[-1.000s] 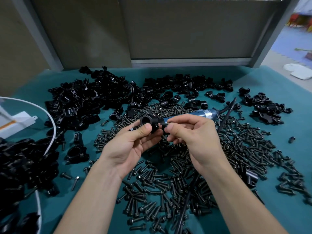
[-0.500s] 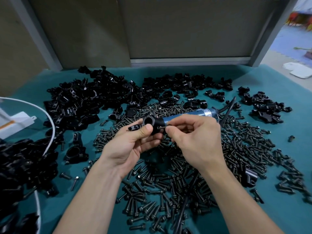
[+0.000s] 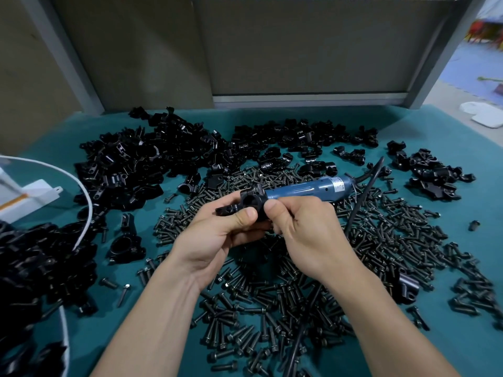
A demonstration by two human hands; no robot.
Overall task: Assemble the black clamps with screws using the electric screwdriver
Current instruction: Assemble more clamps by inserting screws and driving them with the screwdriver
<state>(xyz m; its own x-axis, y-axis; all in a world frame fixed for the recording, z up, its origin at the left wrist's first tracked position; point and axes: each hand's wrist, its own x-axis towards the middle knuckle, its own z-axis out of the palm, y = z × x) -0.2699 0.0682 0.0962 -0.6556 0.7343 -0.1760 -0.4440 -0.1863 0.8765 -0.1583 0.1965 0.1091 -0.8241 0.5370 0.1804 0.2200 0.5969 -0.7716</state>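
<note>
1. Black clamp [image 3: 250,204]: held up in both hands above the bench [image 3: 422,126], over the loose screws [image 3: 272,308]. It sits just in front of the nose of the electric screwdriver [image 3: 307,190]. The ring bore faces the camera and one lug juts out to the left.
2. Left hand [image 3: 226,235]: fingers [image 3: 245,216] curled round the clamp body, with the thumb pressed on the near face just below the bore.
3. Right hand [image 3: 302,229]: thumb and forefinger pinched narrow against the clamp's right side. What they pinch is hidden; probably a screw being started in its hole, not confirmed.
4. Electric screwdriver: lies on the bench among the screws, behind the hands, with neither hand gripping it. Its nose overlaps the clamp in view; cannot tell whether they touch.
5. Handling (judgement): the clamp looks small, stiff and light, and one hand supports it easily. The smooth black finish may slip under driver torque. Best hold is around the ring body, leaving the lug and screw hole clear. The screw is tiny, easy to drop or start crooked.
6. Stock: clamp pile [image 3: 141,164] at the back left of the bench, well apart from the hands.
</note>
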